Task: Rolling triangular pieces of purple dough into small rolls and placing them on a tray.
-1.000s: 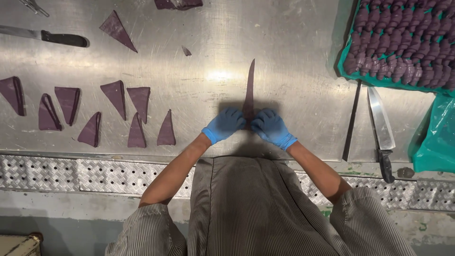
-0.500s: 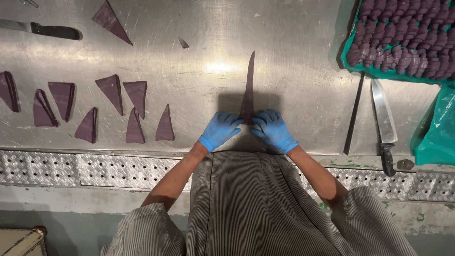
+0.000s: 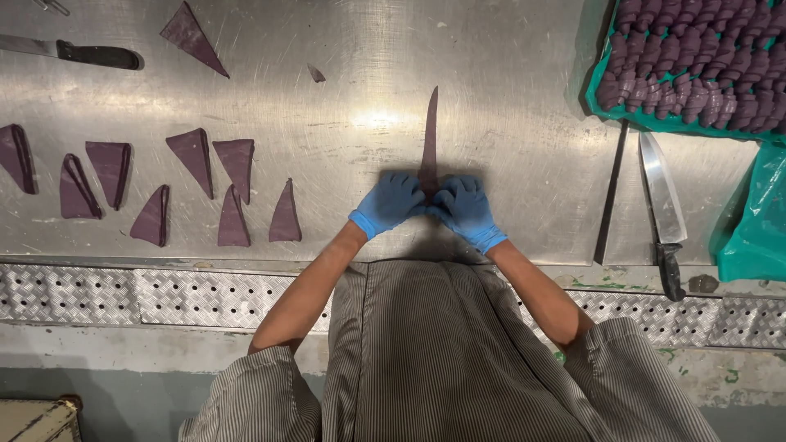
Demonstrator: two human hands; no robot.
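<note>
Pressing on the wide near end of a long purple dough triangle (image 3: 429, 135), the left hand (image 3: 390, 200) and right hand (image 3: 467, 206) lie curled, fingers down, on the steel desk (image 3: 508, 98). The dough looks soft, thin and easily torn; holding the wide base seems safest.

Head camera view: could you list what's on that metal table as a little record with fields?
Surface: scratched steel table
Left hand: blue-gloved, on wide end of long purple dough triangle
Right hand: blue-gloved, on the same end
Left side: cut purple dough triangles, black-handled knife
Right side: green tray of rolled purple pieces, large chef's knife
</note>
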